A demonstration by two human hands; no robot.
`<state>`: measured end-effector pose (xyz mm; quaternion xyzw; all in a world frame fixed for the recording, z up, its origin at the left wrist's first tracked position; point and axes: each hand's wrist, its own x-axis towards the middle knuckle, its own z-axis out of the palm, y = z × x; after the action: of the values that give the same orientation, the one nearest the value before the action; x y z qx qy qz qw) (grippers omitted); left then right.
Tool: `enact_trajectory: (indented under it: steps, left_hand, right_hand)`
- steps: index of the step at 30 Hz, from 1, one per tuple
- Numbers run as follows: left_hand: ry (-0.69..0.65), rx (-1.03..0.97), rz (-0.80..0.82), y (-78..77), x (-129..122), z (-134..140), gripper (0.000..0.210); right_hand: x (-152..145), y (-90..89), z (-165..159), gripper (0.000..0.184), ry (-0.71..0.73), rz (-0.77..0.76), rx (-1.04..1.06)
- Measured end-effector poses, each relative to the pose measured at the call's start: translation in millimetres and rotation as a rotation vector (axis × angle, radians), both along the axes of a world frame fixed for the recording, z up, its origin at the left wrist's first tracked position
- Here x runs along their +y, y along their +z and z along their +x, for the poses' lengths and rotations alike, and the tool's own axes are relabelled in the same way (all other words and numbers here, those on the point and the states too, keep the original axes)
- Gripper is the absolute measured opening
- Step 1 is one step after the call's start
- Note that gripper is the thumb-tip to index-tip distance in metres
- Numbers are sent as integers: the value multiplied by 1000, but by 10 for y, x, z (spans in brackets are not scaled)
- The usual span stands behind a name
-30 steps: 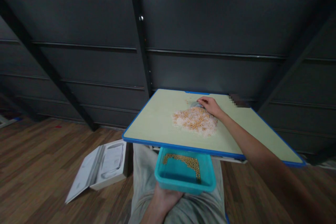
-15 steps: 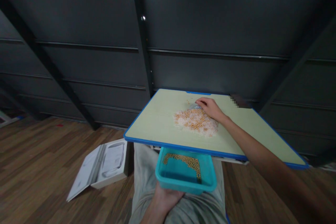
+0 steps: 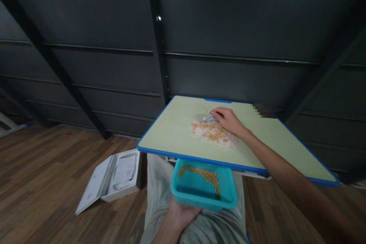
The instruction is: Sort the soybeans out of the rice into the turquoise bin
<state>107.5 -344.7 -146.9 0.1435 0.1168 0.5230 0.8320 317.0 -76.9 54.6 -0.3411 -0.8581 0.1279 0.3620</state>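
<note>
My left hand (image 3: 183,213) supports a turquoise plastic tub (image 3: 197,199) from below, over my lap; its fingers are hidden under the tub. Inside lie many small golden beads (image 3: 211,177), gathered along the far and right sides. Over the table, my right hand (image 3: 227,119) is closed in a pinch on a small clear plastic piece (image 3: 210,118) whose exact kind I cannot make out. This piece is at the far edge of a pile of white grains mixed with golden beads (image 3: 214,133). A few loose beads lie behind the pile.
The pale green tabletop (image 3: 166,133) has a blue rim, and the tub sits just below its near edge. On the wooden floor at the left stands an open white box (image 3: 122,175) with its lid folded out. A dark panelled wall (image 3: 234,19) rises behind the table.
My right hand has shifted slightly left with the clear piece, which now shows more at the pile's far edge. My left hand still holds up the tub. The whole view has shifted slightly.
</note>
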Motion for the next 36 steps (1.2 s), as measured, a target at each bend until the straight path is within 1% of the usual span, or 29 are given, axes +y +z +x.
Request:
enact_trajectory:
  steps: [5,8,11,17,21,25,30,36]
  left_hand:
    - [26,33,-15,65,-24,9,23]
    - [30,89,-35,135,-29,10,23]
    - [33,130,-45,174,-18,12,25]
    - [41,137,-51,142,-20,13,16]
    - [45,136,-56,137,-23,18,23]
    - [51,150,-67,190,-25,35,28]
    - [85,225,-123,244,-32,51,25]
    - [57,198,-95,220,-25,39,23]
  right_hand:
    - [-77,21,-53,24,31,1,-3]
    - [-115,30,-77,24,54,7,9]
    - [-156,42,-88,23,80,12,-2]
    - [-224,76,-104,24,90,16,-41]
    - [-263,105,-112,25,86,33,-25]
    - [-296,114,-127,24,100,43,-16]
    - [-338,101,-153,23,153,19,-43]
    - [-387,113,-170,24,209,3,-79]
